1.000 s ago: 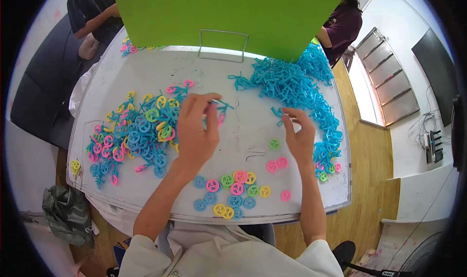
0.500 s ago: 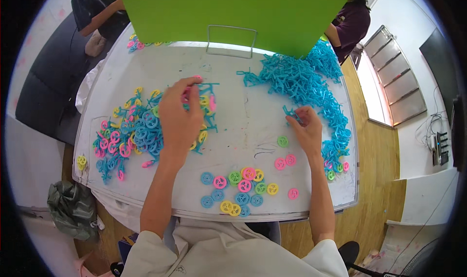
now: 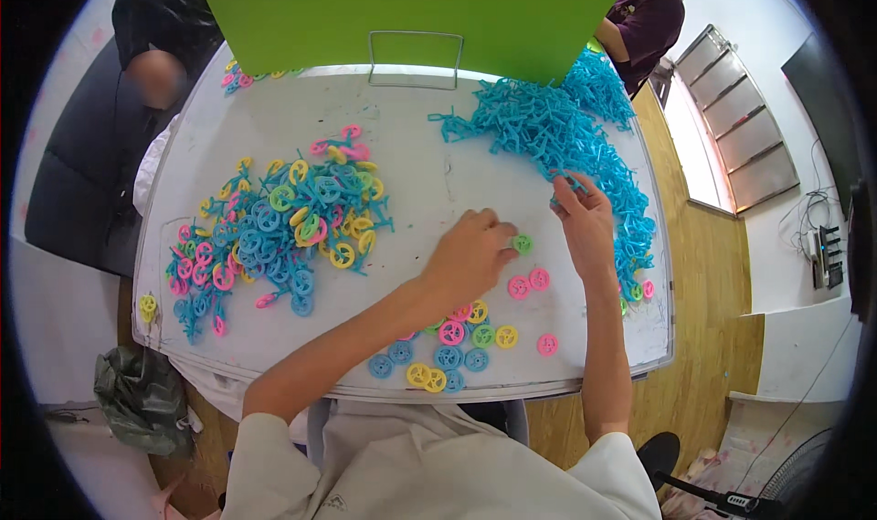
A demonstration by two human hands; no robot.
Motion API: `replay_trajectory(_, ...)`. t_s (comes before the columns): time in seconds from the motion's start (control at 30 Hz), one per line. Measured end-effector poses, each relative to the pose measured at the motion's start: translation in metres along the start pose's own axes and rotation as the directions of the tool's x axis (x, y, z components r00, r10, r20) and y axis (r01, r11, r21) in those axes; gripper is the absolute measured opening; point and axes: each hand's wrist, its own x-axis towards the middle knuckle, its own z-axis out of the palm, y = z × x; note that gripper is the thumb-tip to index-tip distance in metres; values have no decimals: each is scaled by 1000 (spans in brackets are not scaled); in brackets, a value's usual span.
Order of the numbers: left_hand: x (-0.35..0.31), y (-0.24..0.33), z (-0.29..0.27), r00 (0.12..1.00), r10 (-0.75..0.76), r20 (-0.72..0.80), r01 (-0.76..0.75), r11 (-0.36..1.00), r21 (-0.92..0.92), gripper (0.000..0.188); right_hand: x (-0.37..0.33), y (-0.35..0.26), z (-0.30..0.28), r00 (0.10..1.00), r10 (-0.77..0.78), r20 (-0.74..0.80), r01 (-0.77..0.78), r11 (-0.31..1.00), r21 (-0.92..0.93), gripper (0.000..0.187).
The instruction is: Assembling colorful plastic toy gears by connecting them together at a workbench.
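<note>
My left hand (image 3: 468, 257) reaches across the middle of the table. Its thumb and forefinger are a little apart at the left edge of a small green wheel (image 3: 523, 244) lying flat. My right hand (image 3: 586, 228) pinches a blue forked plastic piece (image 3: 574, 181) by the near edge of a big heap of like blue pieces (image 3: 539, 127). Two pink wheels (image 3: 519, 287) lie just below the green one. Closer to me is a loose group of blue, yellow, pink and green wheels (image 3: 450, 332), partly hidden under my left forearm.
At left spreads a pile of blue pieces with coloured wheels (image 3: 265, 232). A green panel (image 3: 402, 18) with a wire handle (image 3: 416, 59) stands at the far side. Two other people (image 3: 647, 22) are beyond the table. A dark green bag (image 3: 142, 397) lies off its left edge.
My left hand has left the pile at the left and come right to the green wheel. My right hand, still pinching its blue piece, stays beside the heap. The view has shifted slightly.
</note>
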Motion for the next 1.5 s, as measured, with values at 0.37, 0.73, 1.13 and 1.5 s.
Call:
replay_trajectory(0.37, 13, 10, 43, 957, 142, 251, -131, 990, -58, 23, -3, -7, 3, 993, -120, 1, 118, 972, -204, 14)
replay_trajectory(0.73, 4, -12, -43, 899, -434, 55, 347, 632, -693, 19, -28, -18, 35, 946, -136, 294, 280, 802, -527, 11)
replay_trajectory(1.13, 0, -26, -35, 937, -345, 53, 266, 606, -750, 8, -29, -7, 42, 932, -64, 357, 244, 839, -486, 7)
replay_trajectory(1.5, -4, -9, -30, 962, -249, -115, 124, 769, -627, 35, -25, 6, 39, 962, 51, 269, 17, 970, -244, 13)
